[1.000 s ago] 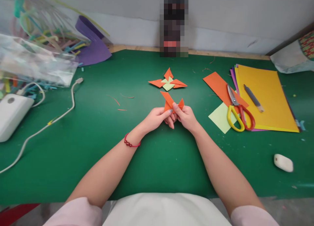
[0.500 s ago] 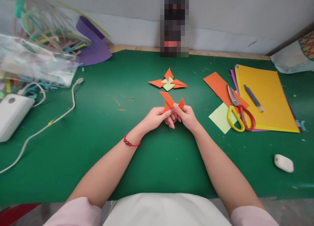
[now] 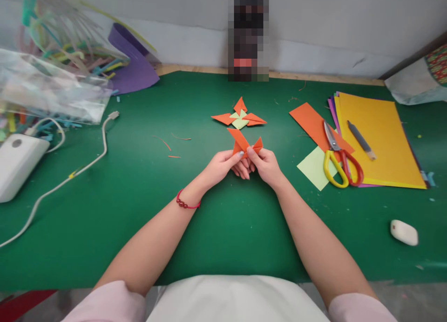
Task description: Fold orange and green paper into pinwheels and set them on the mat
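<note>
Both my hands hold one piece of folded orange paper above the middle of the green table. My left hand pinches its lower left part, thumb on top. My right hand grips the lower right part, its thumb pressing on the front near the centre. One strip of the paper points up to the left and a pointed flap rises at the right. The fingers beneath hide its lower edge. Just beyond it lies a folded paper star with orange points and a pale green centre.
On the right, yellow-and-red-handled scissors lie over an orange strip and a pale green square. A grey pen rests on yellow sheets. A white case is nearer. Leftward are a power bank and cable.
My left thumb has shifted slightly up and left on the orange paper. The paper and both hands have risen a little; the other things have stayed put.
</note>
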{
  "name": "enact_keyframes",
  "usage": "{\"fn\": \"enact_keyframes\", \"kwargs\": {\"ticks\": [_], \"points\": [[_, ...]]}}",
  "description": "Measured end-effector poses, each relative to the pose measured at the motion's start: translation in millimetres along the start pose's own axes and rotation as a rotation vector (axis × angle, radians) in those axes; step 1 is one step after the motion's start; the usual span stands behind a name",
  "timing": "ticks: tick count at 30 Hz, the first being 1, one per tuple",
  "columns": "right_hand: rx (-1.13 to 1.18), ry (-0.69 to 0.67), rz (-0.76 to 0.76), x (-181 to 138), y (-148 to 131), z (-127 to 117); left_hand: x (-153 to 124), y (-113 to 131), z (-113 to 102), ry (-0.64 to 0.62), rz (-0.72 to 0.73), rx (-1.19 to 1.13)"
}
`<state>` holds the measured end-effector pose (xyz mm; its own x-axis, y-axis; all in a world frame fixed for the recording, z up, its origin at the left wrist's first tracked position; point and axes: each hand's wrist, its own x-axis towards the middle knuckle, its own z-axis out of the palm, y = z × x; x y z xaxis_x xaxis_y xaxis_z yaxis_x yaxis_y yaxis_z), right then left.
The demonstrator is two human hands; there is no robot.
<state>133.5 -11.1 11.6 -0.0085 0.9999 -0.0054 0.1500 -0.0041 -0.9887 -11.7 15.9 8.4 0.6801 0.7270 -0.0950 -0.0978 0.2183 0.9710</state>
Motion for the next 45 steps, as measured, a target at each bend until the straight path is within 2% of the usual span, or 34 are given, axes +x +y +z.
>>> {"fn": "enact_keyframes", "kwargs": {"ticks": [33, 45], "points": [[0.021, -0.021, 0.042, 0.6, 1.0, 1.6, -0.2, -3.2, 1.5, 0.0, -0.035, -0.001], [0.087, -0.084, 0.058, -0.1, 1.2, -1.3, -0.5, 0.8, 1.5, -0.03, -0.013, 0.042]]}}
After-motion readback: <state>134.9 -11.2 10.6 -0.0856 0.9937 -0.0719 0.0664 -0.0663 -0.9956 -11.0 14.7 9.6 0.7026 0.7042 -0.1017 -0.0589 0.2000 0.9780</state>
